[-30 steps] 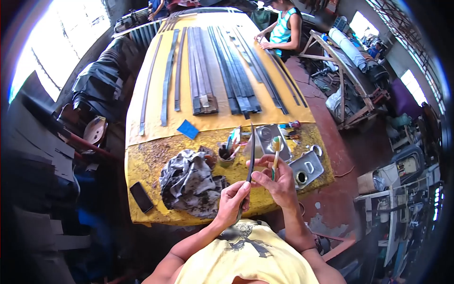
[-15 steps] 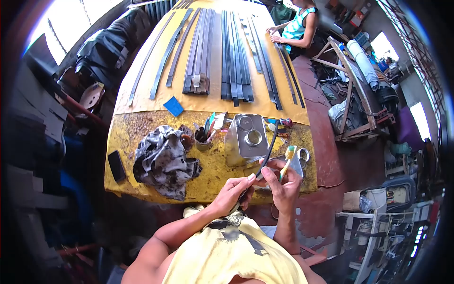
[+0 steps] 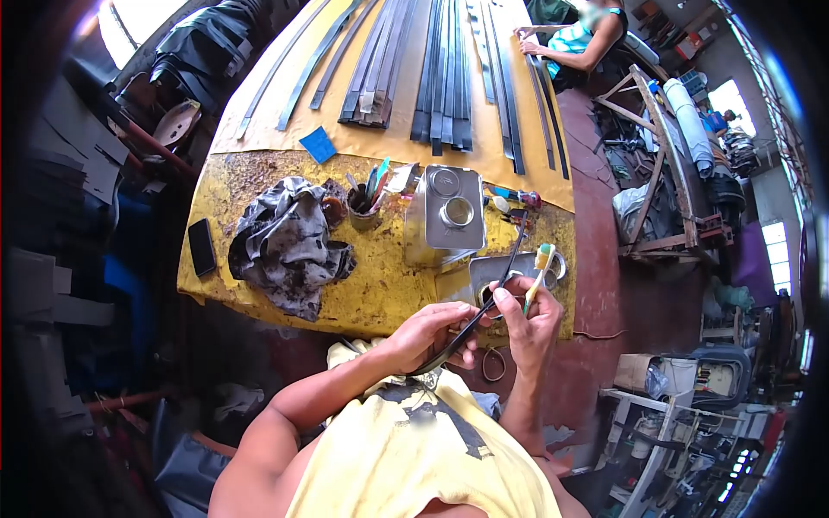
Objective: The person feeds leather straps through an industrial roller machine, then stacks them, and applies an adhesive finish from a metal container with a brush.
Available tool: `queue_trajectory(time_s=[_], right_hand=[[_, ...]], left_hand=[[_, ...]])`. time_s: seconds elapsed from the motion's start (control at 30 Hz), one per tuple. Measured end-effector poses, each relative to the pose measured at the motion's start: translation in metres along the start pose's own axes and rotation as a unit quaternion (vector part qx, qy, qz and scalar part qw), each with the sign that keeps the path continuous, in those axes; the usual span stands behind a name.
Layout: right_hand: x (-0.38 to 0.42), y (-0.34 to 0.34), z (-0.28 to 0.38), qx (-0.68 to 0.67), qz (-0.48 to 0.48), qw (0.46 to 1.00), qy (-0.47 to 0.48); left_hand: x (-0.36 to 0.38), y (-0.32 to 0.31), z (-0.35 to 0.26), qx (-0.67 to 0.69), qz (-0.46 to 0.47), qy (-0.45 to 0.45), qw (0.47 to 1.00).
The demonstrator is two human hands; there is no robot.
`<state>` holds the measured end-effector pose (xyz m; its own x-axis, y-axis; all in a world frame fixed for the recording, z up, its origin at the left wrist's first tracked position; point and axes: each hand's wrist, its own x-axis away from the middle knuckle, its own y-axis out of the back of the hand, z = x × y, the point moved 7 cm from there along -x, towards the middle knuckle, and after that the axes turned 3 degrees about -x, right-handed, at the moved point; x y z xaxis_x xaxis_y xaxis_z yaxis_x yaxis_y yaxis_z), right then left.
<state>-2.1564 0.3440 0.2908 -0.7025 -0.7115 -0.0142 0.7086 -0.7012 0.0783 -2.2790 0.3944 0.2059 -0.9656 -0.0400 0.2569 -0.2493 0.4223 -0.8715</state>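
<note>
A narrow black strap slants up from my lap over the table's near edge. My left hand pinches its lower part between thumb and fingers. The fingers of my right hand close round a toothbrush, with its bristle head pointing up. The same hand's thumb and fingertips touch the strap near its middle. Just beyond, partly covered by my right hand, lies a shallow metal tray. A metal tin with an open round can on its lid stands further forward.
A stained rag, a phone, a cup of tools and a blue square lie on the yellow table. Rows of dark strips cover its far part. A co-worker handles strips at the far right.
The view has shifted, so the table sits higher and more floor shows. The strap slants lower across my hands, and both hands keep their hold.
</note>
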Motion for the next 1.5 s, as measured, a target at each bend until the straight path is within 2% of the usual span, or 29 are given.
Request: queue_trajectory(time_s=[0.03,0.17,0.23,0.47,0.57,0.77,0.87,1.27,1.33,1.5], right_hand=[[-0.001,0.002,-0.004,0.022,0.002,1.000,0.013],[0.004,-0.001,-0.001,-0.030,0.009,0.999,-0.007],[0.004,-0.001,0.001,-0.024,0.018,0.999,0.011],[0.007,-0.006,-0.003,-0.056,0.039,0.997,-0.026],[0.008,-0.009,-0.002,-0.062,0.038,0.997,-0.016],[0.010,-0.020,0.002,-0.073,0.062,0.995,-0.016],[0.007,-0.025,0.002,-0.067,0.068,0.995,-0.012],[-0.007,-0.043,0.007,-0.060,0.104,0.992,-0.033],[-0.008,-0.039,0.003,-0.028,0.092,0.995,-0.035],[-0.011,-0.033,0.003,-0.042,0.081,0.995,-0.040]], left_hand=[[0.001,-0.001,0.001,0.007,-0.006,0.005,1.000],[0.001,0.003,0.005,0.010,-0.021,0.028,0.999],[0.002,0.003,0.005,0.011,-0.012,0.024,1.000],[0.006,0.001,-0.001,0.006,0.033,-0.006,0.999],[0.008,-0.004,-0.005,0.014,-0.016,-0.015,1.000],[0.009,-0.003,-0.012,0.066,0.024,-0.025,0.997],[0.011,0.004,-0.013,0.071,0.012,-0.041,0.997],[0.015,0.011,-0.031,0.019,-0.038,-0.096,0.995],[0.015,0.011,-0.033,-0.002,-0.032,-0.099,0.995],[0.012,0.010,-0.035,-0.009,-0.037,-0.120,0.992]])
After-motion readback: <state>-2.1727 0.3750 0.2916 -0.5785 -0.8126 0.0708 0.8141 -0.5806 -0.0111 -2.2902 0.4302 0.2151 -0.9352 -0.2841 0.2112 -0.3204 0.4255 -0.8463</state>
